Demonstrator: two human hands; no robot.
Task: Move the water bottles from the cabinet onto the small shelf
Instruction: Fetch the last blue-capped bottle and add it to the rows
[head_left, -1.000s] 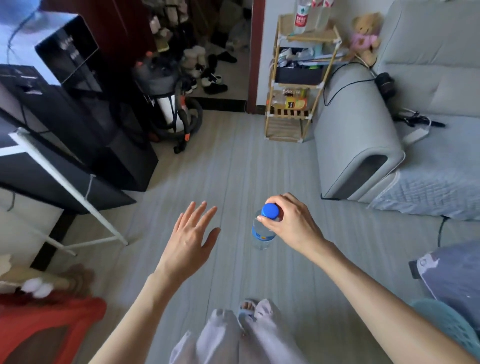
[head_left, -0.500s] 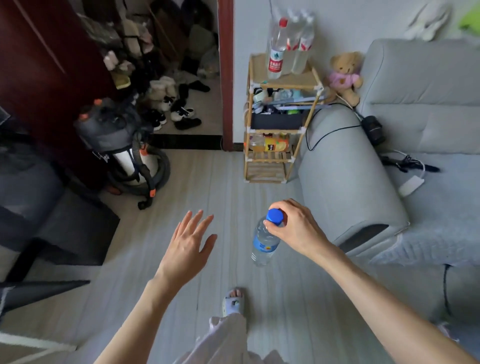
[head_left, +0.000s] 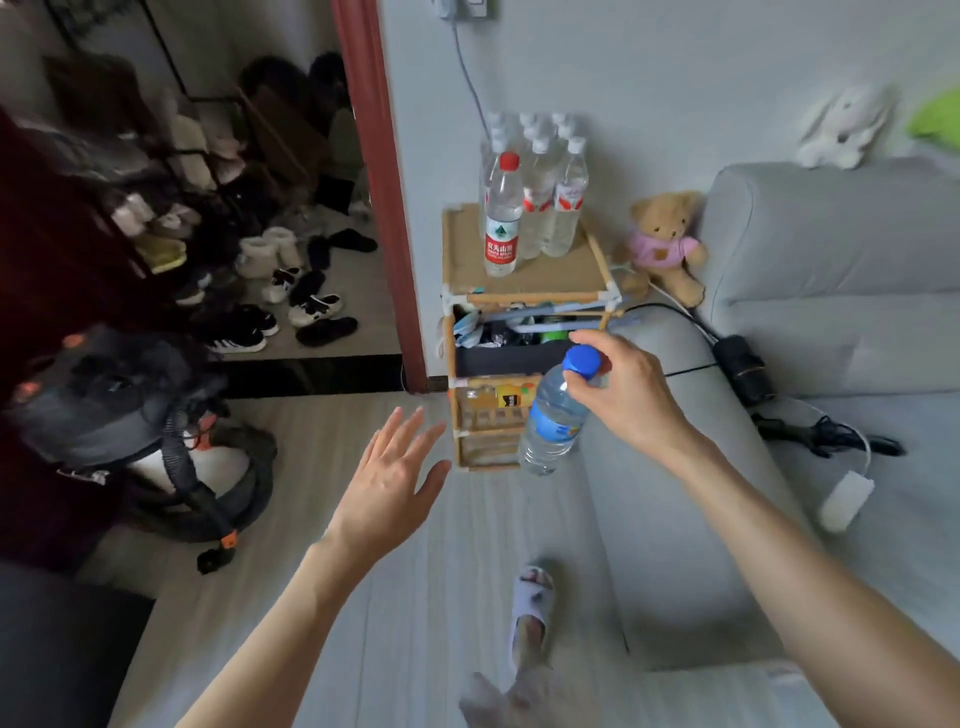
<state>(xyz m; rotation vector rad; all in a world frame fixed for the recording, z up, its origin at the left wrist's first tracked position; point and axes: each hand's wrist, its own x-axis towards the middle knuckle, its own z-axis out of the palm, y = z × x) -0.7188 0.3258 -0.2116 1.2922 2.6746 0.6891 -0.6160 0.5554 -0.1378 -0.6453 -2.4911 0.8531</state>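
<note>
Right of centre, the right hand (head_left: 631, 397) pinches a water bottle (head_left: 553, 421) by its blue cap.
Hanging tilted, the bottle is in front of the shelf (head_left: 524, 280), beside the sofa (head_left: 675, 493) arm. At lower centre the left hand (head_left: 392, 483) is held out with fingers spread, holding nothing. Upper centre, more bottles (head_left: 535, 202) stand on the shelf top, with a teddy bear (head_left: 662, 244) just right of them.

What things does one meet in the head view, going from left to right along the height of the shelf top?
Shoes on the floor → red door frame → small shelf with the red-capped bottle and the white-capped bottles on top → teddy bear → grey sofa.
</note>
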